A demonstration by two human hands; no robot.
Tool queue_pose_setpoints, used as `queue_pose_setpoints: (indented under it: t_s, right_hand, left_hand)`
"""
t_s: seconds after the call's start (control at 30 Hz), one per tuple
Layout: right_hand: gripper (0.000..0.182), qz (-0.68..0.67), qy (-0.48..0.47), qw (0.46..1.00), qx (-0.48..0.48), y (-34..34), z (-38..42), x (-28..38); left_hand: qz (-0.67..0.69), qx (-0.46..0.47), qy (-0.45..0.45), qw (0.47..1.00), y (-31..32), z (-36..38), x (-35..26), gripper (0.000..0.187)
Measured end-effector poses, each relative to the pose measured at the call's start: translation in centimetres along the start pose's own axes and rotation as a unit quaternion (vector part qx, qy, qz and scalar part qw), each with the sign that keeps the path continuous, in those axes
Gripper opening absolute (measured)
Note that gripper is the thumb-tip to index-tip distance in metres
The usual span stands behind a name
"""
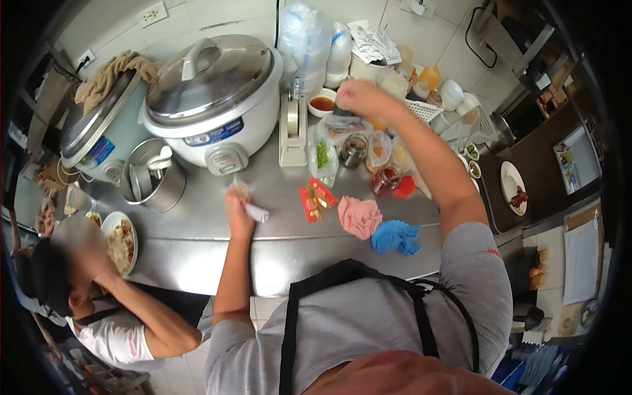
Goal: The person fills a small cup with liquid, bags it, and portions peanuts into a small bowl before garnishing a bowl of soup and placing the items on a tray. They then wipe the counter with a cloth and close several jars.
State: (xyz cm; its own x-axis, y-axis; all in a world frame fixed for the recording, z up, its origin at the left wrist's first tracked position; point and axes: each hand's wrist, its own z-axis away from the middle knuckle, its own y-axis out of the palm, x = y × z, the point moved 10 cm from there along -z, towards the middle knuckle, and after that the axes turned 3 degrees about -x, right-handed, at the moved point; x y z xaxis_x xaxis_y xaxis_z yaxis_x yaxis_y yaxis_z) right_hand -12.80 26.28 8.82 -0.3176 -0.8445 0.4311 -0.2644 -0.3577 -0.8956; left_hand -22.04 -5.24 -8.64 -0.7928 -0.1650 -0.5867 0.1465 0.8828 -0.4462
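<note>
A large rice cooker (pixel 214 92) stands in the upper left of the frame, with a second cooker (pixel 108 125) further left, a brown towel (pixel 118 79) draped over its lid. Below them sits a metal pot (pixel 166 189) holding utensils. Right of centre lie a pink cloth (pixel 360 217) and a blue cloth (pixel 395 237); an oval plate (pixel 510 175) bears dark food (pixel 519 197) at right.

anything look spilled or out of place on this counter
No clear spill shows. Slightly untidy: a crumpled pink cloth and a crumpled blue cloth lie bunched on the shiny steel counter, near food jars and bags. A brown towel is also heaped on a pale rice cooker rather than folded.
</note>
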Motion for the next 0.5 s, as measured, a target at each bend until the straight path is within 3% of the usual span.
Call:
queue_pose_setpoints:
  t_s: [0.13,0.23,0.27,0.37,0.5]
  right_hand:
    - [0.021,0.107,0.066,0.975,-0.185,-9.7,-6.5,-11.3]
    - [0.022,0.199,0.166,0.960,-0.108,-10.1,-9.1,-16.3]
    - [0.023,0.247,0.164,0.954,-0.047,-8.8,-9.9,-16.6]
    - [0.021,0.399,0.137,0.906,-0.043,-6.2,-11.7,-17.3]
    - [0.018,0.457,0.145,0.878,0.003,-3.1,-13.9,-18.7]
  left_hand:
    - [-0.014,-0.012,-0.008,1.000,-1.0,-0.6,-1.5,0.022]
    - [-0.023,-0.016,0.006,1.000,-1.3,-1.4,-2.7,0.026]
    - [-0.028,-0.013,0.014,0.999,-1.7,-1.8,-3.4,0.029]
    - [-0.044,-0.010,-0.008,0.999,-2.0,-1.3,-3.1,0.045]
    - [-0.051,-0.030,-0.080,0.995,-2.7,-0.2,-1.9,0.056]
